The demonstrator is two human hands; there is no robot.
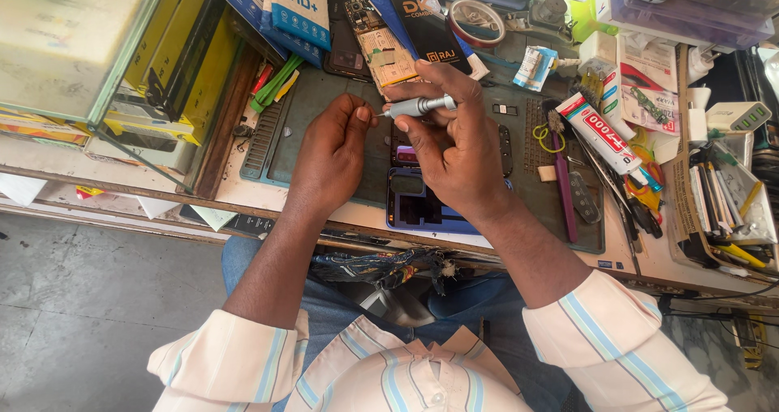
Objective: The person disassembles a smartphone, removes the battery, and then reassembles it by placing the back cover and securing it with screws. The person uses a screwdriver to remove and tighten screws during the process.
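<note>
My right hand (450, 144) grips a slim silver precision screwdriver (422, 106), its tip pointing left. The fingertips of my left hand (333, 148) are pinched together right at that tip; whatever they hold is too small to see. Under both hands a blue opened phone (422, 209) lies on the dark work mat (324, 103). Most of the phone is hidden by my right hand.
A glass case (73, 47) stands at the left. Phone parts and boxed packs (292, 10) lie at the back. A white glue tube (600, 132), a brush (562, 176), tweezers and a tray of tools (730, 209) crowd the right side. The bench edge runs along the front.
</note>
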